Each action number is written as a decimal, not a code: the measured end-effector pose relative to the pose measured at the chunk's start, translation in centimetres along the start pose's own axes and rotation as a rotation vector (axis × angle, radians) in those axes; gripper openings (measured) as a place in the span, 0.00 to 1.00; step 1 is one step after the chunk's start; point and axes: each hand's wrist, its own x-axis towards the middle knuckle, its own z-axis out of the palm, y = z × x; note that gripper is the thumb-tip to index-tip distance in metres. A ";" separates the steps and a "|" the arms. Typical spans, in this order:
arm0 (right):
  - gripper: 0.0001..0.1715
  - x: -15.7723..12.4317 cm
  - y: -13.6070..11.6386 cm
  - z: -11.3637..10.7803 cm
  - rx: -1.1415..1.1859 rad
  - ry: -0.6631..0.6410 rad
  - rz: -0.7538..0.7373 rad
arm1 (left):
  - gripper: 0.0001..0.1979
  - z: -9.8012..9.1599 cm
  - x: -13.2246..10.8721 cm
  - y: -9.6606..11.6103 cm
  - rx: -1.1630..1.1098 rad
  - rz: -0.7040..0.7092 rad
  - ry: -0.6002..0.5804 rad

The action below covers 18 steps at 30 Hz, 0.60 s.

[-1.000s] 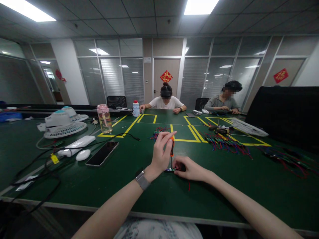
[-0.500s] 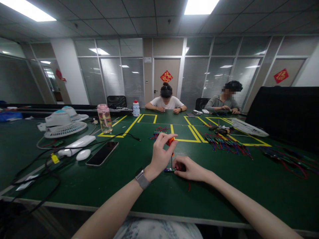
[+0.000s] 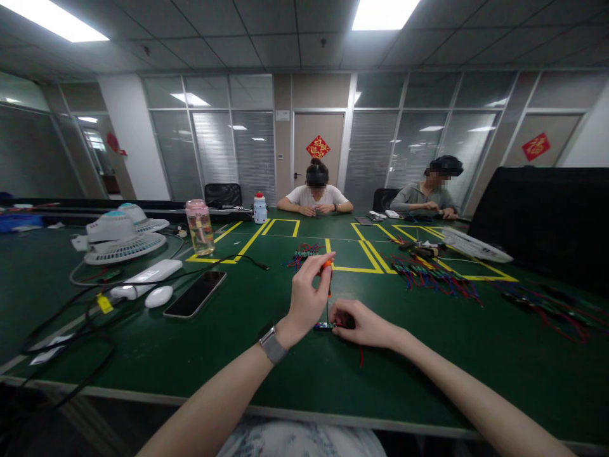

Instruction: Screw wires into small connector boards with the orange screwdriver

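An orange-handled screwdriver [image 3: 329,285] stands upright, its thin shaft running down to a small circuit board [image 3: 324,326] on the green table. My left hand [image 3: 309,289] is closed around the top of its handle, thumb and fingers pinching it; a watch sits on that wrist. Low on the table, my right hand [image 3: 364,322] grips the right end of the circuit board with curled fingers. A red wire [image 3: 361,357] sticks out below that hand. Where the screwdriver's tip meets the board is too small to make out.
Wired circuit boards [image 3: 431,276] lie in a heap at the right, with a smaller bunch [image 3: 304,254] beyond my left hand. A phone [image 3: 196,294], white case [image 3: 158,296], cables and a pink bottle [image 3: 200,227] are at left. Two people sit across the table.
My left fingers have shifted slightly on the screwdriver's handle and drawn closer together. My right hand and the board have stayed put. The person opposite has brought their hands together.
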 end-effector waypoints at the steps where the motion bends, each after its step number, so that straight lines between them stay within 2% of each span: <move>1: 0.08 0.0 0.0 0.0 0.001 0.001 0.000 | 0.11 0.0 0.0 0.0 0.018 0.012 0.011; 5: 0.08 -0.1 0.0 -0.1 0.001 0.000 0.003 | 0.07 -0.2 -0.2 0.1 0.076 0.046 0.061; 12: 0.08 0.0 0.0 -0.1 -0.007 -0.005 0.005 | 0.16 -0.1 -0.3 -0.1 -0.002 0.014 -0.017; 18: 0.08 0.0 0.1 0.0 -0.004 -0.003 0.005 | 0.13 0.1 -0.2 -0.2 0.015 0.014 -0.003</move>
